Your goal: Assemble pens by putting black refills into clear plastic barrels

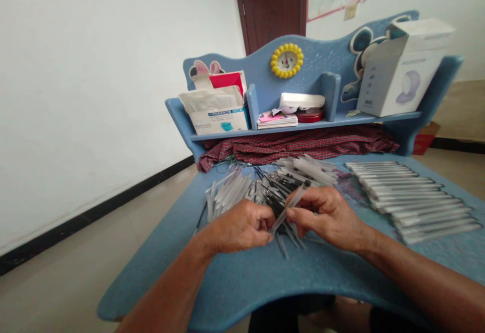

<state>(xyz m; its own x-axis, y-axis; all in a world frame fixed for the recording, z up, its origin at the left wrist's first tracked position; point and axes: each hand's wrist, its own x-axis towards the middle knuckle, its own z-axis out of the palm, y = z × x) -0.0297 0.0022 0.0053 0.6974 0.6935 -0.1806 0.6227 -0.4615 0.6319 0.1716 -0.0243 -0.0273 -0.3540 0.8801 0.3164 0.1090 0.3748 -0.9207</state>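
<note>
My right hand (329,217) pinches a clear pen barrel (293,202) that slants up and away from me. My left hand (238,226) is closed at the barrel's lower end, fingertips pressed against it; whether a small part sits between them is hidden. Both hands hover just above the blue desk (265,272). Right behind them lies a heap of loose pen parts (265,186), pale tubes and dark refills mixed. A neat row of finished-looking pens (409,196) lies on the desk to the right.
A red checked cloth (295,147) lies under the desk's blue shelf (303,123). The shelf carries a mask box (217,110), notebooks (276,120), a red tin (308,115) and a white carton (397,70). A yellow clock (287,60) sits on the backboard. White wall at left.
</note>
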